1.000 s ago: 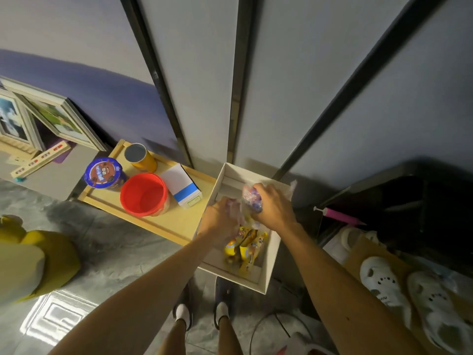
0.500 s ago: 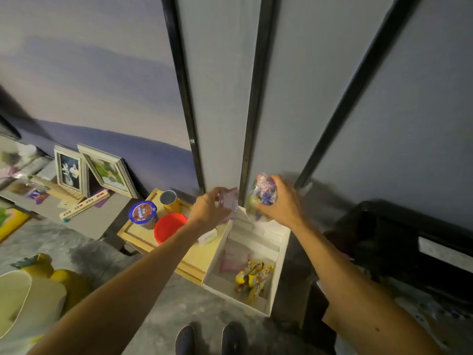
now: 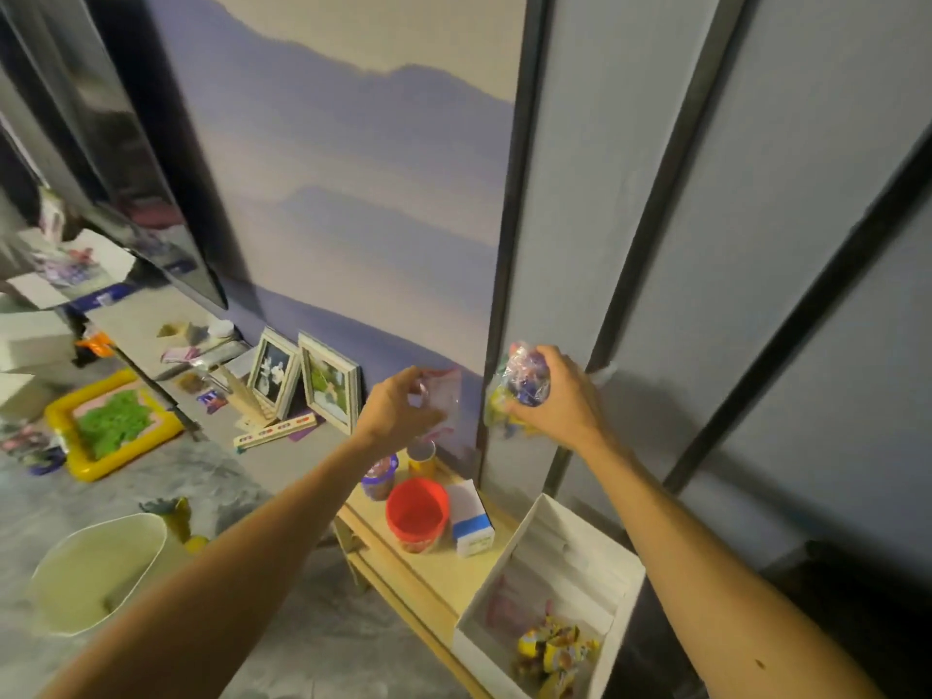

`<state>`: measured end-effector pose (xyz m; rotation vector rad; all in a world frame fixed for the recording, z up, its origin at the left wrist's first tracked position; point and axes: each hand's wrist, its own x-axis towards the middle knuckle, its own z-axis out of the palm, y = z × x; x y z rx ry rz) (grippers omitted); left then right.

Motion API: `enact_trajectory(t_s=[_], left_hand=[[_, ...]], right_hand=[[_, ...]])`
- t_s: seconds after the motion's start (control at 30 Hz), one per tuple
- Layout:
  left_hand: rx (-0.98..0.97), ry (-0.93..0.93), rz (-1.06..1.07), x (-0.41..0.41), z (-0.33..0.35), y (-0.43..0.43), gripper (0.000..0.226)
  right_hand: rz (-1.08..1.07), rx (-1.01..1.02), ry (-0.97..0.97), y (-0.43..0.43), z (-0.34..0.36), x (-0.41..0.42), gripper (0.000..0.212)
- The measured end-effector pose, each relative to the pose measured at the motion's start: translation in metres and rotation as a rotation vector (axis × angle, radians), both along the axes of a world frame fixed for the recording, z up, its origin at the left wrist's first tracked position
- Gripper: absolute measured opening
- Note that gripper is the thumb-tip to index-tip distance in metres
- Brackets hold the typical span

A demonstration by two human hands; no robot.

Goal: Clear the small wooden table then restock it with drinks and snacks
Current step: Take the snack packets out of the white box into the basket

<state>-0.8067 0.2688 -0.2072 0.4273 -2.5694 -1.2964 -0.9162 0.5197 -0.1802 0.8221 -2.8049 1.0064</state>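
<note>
My left hand [image 3: 398,408] holds a clear pinkish snack packet [image 3: 444,401] up in the air above the small wooden table [image 3: 439,572]. My right hand [image 3: 560,396] grips a crinkly bag of colourful sweets [image 3: 519,391] at the same height. On the table stand a red tub [image 3: 417,514], a blue-lidded jar [image 3: 379,477], a yellow can [image 3: 421,457] and a white and blue carton [image 3: 470,519]. A white box [image 3: 595,562] at the table's right end holds yellow wrapped snacks [image 3: 549,653] and pink packets.
Two framed pictures [image 3: 307,378] lean on the wall beside a low grey shelf. A cream bin [image 3: 96,572] stands on the floor at lower left, and a yellow tray with green filling [image 3: 113,426] lies further back. Dark wall strips run behind the table.
Both hands rose out of the white box with packets in them and moved up and left. The view tilted up and to the left.
</note>
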Motion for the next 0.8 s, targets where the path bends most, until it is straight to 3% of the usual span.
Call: enact_trajectory(t_s=[0.3, 0.8], left_hand=[[-0.038, 0.09, 0.191, 0.097, 0.022, -0.129, 0.056], [-0.042, 0.105, 0.524, 0.31, 0.022, -0.369, 0.065]], right_hand=[[0.241, 0.039, 0.081, -0.165, 0.035, 0.051, 0.086], [0.554, 0.028, 0.054, -0.444, 0.036, 0.211, 0.088]])
